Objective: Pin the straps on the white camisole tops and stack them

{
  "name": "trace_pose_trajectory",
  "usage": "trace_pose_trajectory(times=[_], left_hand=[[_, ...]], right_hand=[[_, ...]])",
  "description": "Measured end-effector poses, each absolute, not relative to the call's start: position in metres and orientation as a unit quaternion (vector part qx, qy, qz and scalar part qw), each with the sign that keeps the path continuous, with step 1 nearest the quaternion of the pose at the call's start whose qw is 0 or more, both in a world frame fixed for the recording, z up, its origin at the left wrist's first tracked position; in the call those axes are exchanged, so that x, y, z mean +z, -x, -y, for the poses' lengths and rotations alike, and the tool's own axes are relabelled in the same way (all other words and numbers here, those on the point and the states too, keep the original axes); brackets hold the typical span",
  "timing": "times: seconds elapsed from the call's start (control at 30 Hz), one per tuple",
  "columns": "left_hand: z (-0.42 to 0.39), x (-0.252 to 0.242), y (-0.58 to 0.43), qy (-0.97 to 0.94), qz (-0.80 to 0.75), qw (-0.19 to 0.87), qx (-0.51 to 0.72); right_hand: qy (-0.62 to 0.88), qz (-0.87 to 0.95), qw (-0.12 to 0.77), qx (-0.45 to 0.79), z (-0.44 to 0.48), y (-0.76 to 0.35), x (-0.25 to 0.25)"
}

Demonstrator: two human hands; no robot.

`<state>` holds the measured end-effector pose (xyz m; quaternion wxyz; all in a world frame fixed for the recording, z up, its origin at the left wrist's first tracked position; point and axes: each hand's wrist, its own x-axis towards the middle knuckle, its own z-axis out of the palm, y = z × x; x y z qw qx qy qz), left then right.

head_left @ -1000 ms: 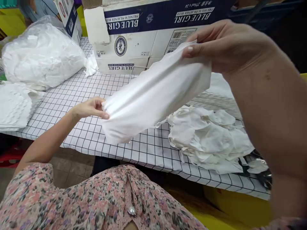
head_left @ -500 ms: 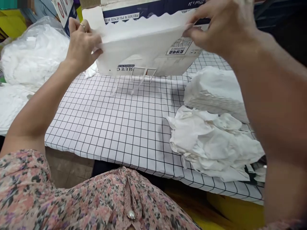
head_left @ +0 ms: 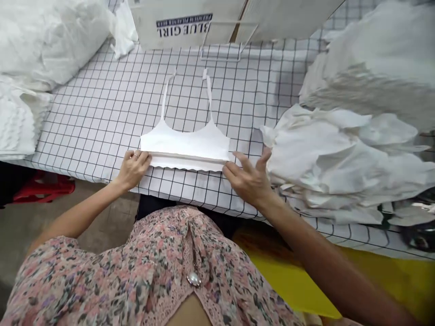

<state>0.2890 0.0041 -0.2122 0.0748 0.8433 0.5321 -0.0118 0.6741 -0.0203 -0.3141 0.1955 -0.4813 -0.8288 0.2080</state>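
Note:
A white strapped garment [head_left: 185, 141] lies flat on the checked cloth, its two straps pointing away from me and its scalloped lower band toward me. The band's left end is pinched in my left hand [head_left: 133, 168], which wears a ring. At the right end, my right hand [head_left: 248, 175] grips the band's edge between thumb and a finger, with other fingers spread. A heap of crumpled white garments [head_left: 340, 163] lies just right of my right hand.
Behind the heap stands a neat white stack [head_left: 377, 68]. A cardboard box [head_left: 190, 27] sits at the far edge, a thin clear frame [head_left: 220, 59] before it. At left are a bag of white cloth [head_left: 50, 40] and a scalloped pile [head_left: 16, 122]. A red stool [head_left: 44, 188] is below.
Both hands have come down from in front of the box toward me, and the garment they held up now lies flat on the cloth. The view has tilted downward.

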Motion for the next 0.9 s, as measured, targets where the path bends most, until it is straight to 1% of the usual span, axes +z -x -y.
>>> trace_pose_trajectory(times=[0.17,0.27,0.33,0.4,0.47,0.53,0.6,0.7,0.8,0.83,0.9], left_hand=[[0.059,-0.199,-0.288,-0.843,-0.533,0.073,-0.005],[0.071,-0.2,-0.294,-0.832,-0.55,0.069,0.041],[0.069,-0.205,-0.302,-0.826,-0.557,0.068,0.049],[0.064,-0.21,-0.308,-0.838,-0.536,0.094,0.026],[0.061,-0.211,-0.31,-0.845,-0.515,0.141,0.013],[0.055,-0.209,-0.308,-0.835,-0.52,0.174,0.052],[0.04,-0.205,-0.309,-0.81,-0.547,0.174,0.12],[-0.012,-0.204,-0.317,-0.772,-0.583,0.17,0.187],[-0.085,-0.209,-0.325,-0.715,-0.622,0.243,0.208],[-0.109,-0.211,-0.326,-0.691,-0.638,0.267,0.211],[-0.149,-0.214,-0.325,-0.649,-0.667,0.296,0.215]], right_hand=[[0.45,0.844,0.152,0.251,0.085,-0.688,-0.317],[0.409,0.852,0.157,0.287,0.104,-0.687,-0.315],[0.422,0.846,0.161,0.283,0.107,-0.682,-0.314],[0.443,0.84,0.156,0.271,0.107,-0.68,-0.313],[0.447,0.839,0.154,0.271,0.105,-0.682,-0.308],[0.454,0.833,0.172,0.265,0.093,-0.686,-0.299],[0.477,0.818,0.201,0.251,0.065,-0.685,-0.285],[0.497,0.788,0.258,0.254,-0.015,-0.663,-0.266],[0.482,0.753,0.322,0.31,-0.116,-0.62,-0.261],[0.483,0.739,0.328,0.336,-0.149,-0.604,-0.263],[0.484,0.726,0.294,0.39,-0.207,-0.574,-0.27]])
